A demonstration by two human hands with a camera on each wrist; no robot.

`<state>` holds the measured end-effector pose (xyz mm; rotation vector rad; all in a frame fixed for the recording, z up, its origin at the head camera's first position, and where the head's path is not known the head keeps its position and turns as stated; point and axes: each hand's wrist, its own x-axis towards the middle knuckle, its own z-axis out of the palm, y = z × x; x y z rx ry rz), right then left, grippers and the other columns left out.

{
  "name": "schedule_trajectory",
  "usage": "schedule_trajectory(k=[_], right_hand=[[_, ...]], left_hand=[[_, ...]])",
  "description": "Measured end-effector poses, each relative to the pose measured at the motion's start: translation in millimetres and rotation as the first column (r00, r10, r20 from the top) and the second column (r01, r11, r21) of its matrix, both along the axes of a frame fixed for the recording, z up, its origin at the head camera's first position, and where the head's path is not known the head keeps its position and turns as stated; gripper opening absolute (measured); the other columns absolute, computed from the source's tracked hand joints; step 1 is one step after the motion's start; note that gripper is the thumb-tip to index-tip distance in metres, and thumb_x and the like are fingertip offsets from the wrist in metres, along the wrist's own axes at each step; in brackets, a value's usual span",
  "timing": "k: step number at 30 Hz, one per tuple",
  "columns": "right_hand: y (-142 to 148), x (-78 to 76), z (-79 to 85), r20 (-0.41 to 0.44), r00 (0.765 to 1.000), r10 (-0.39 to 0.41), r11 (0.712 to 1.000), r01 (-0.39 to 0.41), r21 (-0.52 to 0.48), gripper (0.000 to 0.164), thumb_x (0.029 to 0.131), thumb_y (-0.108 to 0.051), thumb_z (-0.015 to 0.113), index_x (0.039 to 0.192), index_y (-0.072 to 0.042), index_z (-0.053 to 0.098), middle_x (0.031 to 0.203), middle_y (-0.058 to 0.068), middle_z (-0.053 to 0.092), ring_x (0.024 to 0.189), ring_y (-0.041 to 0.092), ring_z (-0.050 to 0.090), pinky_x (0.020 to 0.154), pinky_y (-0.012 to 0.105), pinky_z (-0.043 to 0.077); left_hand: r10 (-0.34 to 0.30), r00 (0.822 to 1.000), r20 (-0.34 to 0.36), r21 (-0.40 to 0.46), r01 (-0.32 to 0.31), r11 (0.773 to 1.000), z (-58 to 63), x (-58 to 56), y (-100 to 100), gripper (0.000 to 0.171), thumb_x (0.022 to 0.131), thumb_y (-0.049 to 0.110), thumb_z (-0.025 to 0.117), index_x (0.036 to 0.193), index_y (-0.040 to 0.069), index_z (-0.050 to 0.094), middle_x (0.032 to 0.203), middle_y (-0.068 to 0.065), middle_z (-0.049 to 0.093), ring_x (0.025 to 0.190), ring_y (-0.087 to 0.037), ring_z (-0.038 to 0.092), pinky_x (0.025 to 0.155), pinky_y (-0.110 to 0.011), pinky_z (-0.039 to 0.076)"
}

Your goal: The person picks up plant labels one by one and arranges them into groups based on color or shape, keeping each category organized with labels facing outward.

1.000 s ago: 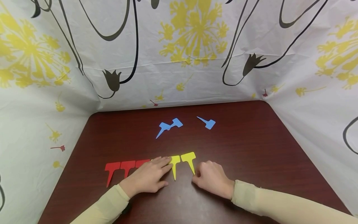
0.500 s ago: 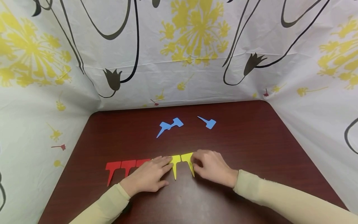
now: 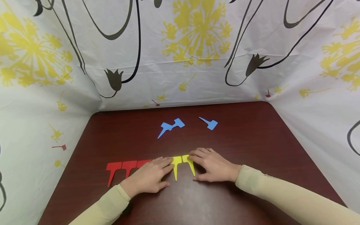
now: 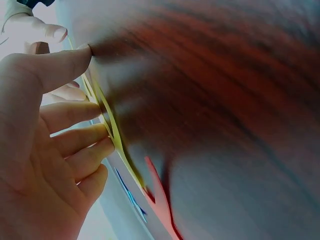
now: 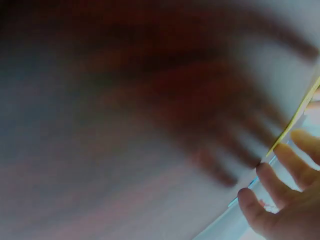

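Red and yellow T-shaped plant labels lie side by side in a row on the table. My left hand (image 3: pixel 150 176) rests flat over the middle of the row, its fingertips on a yellow plant label (image 3: pixel 176 161); the palm hides parts of the labels under it. At the row's right end my right hand (image 3: pixel 214 165) touches the last yellow plant label (image 3: pixel 186 158) with outstretched fingers, covering its right corner. A red plant label (image 3: pixel 113 166) marks the left end. The left wrist view shows straight fingers along a yellow label (image 4: pixel 114 125), with a red label (image 4: pixel 159 192) nearby.
Farther back on the dark red-brown table (image 3: pixel 242 131) lie two overlapping blue plant labels (image 3: pixel 178 122) and a separate blue label (image 3: pixel 212 124). A white flower-patterned cloth (image 3: pixel 168 75) encloses the table's back and sides.
My right hand has moved up from the last yellow label's tip to its head, and its curled fingers have straightened over it. The left hand has stayed in place.
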<state>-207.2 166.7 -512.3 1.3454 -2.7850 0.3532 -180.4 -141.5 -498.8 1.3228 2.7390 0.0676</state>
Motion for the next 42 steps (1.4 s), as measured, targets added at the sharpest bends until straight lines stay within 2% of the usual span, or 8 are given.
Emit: schedule_trajectory(k=[4, 16, 26, 30, 35, 38, 42], right_hand=[[-3.7, 2.4, -0.4, -0.041, 0.999, -0.01, 1.0, 0.01, 0.002, 0.074, 0.085, -0.066, 0.068, 0.14, -0.017, 0.059, 0.141, 0.0, 0.052, 0.13, 0.019, 0.046, 0.099, 0.047, 0.045], [-9.7, 8.2, -3.1, -0.07, 0.997, -0.037, 0.999, 0.038, 0.02, 0.074, 0.083, -0.07, 0.067, 0.135, -0.017, 0.063, 0.136, -0.002, 0.054, 0.126, 0.017, 0.049, 0.092, 0.043, 0.051], [-10.7, 3.2, 1.9, -0.065, 0.996, -0.054, 0.997, 0.05, -0.052, 0.072, 0.084, -0.069, 0.067, 0.134, -0.018, 0.063, 0.13, -0.004, 0.055, 0.118, 0.017, 0.054, 0.092, 0.045, 0.049], [-10.8, -7.7, 9.8, -0.049, 0.995, -0.089, 0.992, 0.084, -0.089, 0.057, 0.089, -0.056, 0.068, 0.132, -0.02, 0.065, 0.126, -0.007, 0.058, 0.112, 0.014, 0.057, 0.093, 0.045, 0.047], [-16.0, -34.0, 25.2, -0.055, 0.992, -0.116, 0.988, 0.109, -0.109, 0.04, 0.093, -0.036, 0.069, 0.128, -0.018, 0.067, 0.118, -0.006, 0.063, 0.106, 0.015, 0.06, 0.095, 0.046, 0.049], [-21.1, -52.7, 33.3, -0.066, 0.99, -0.125, 0.987, 0.118, -0.107, 0.036, 0.093, -0.032, 0.071, 0.126, -0.018, 0.069, 0.114, -0.004, 0.065, 0.103, 0.017, 0.06, 0.093, 0.045, 0.05], [-29.7, -75.9, 39.3, -0.085, 0.989, -0.123, 0.99, 0.116, -0.083, 0.035, 0.093, -0.03, 0.071, 0.126, -0.018, 0.07, 0.113, -0.003, 0.065, 0.103, 0.017, 0.059, 0.092, 0.043, 0.05]], left_hand=[[-0.001, 1.0, -0.004, 0.008, 0.001, 1.0, -0.5, 0.4, -0.4, 0.068, 0.094, 0.049, 0.067, 0.147, 0.009, 0.053, 0.156, -0.012, 0.042, 0.142, -0.027, 0.041, 0.117, -0.042, 0.03], [-0.005, 1.0, -0.014, 0.015, 0.005, 1.0, -3.2, 0.7, -1.8, 0.068, 0.094, 0.048, 0.066, 0.148, 0.009, 0.052, 0.156, -0.012, 0.042, 0.143, -0.027, 0.039, 0.118, -0.043, 0.029], [-0.026, 0.999, -0.036, 0.019, 0.027, 0.999, -4.7, -0.5, -3.0, 0.07, 0.095, 0.049, 0.066, 0.15, 0.01, 0.049, 0.157, -0.012, 0.04, 0.145, -0.025, 0.036, 0.12, -0.043, 0.024], [-0.025, 0.999, -0.02, 0.052, 0.026, 0.998, -3.3, 1.2, -2.5, 0.069, 0.094, 0.047, 0.067, 0.15, 0.01, 0.049, 0.157, -0.012, 0.039, 0.145, -0.026, 0.036, 0.12, -0.045, 0.025], [-0.01, 1.0, 0.006, 0.132, 0.009, 0.991, 1.4, 3.4, 4.6, 0.068, 0.094, 0.047, 0.066, 0.15, 0.011, 0.049, 0.157, -0.012, 0.04, 0.145, -0.026, 0.036, 0.119, -0.046, 0.026], [-0.013, 1.0, -0.003, 0.162, 0.014, 0.987, 2.7, 2.5, 14.2, 0.069, 0.094, 0.048, 0.065, 0.15, 0.01, 0.049, 0.157, -0.012, 0.04, 0.145, -0.027, 0.036, 0.119, -0.046, 0.025], [-0.024, 1.0, -0.013, 0.152, 0.026, 0.988, 1.2, 0.6, 27.9, 0.073, 0.094, 0.05, 0.065, 0.151, 0.009, 0.047, 0.158, -0.013, 0.039, 0.145, -0.027, 0.035, 0.12, -0.045, 0.025]])
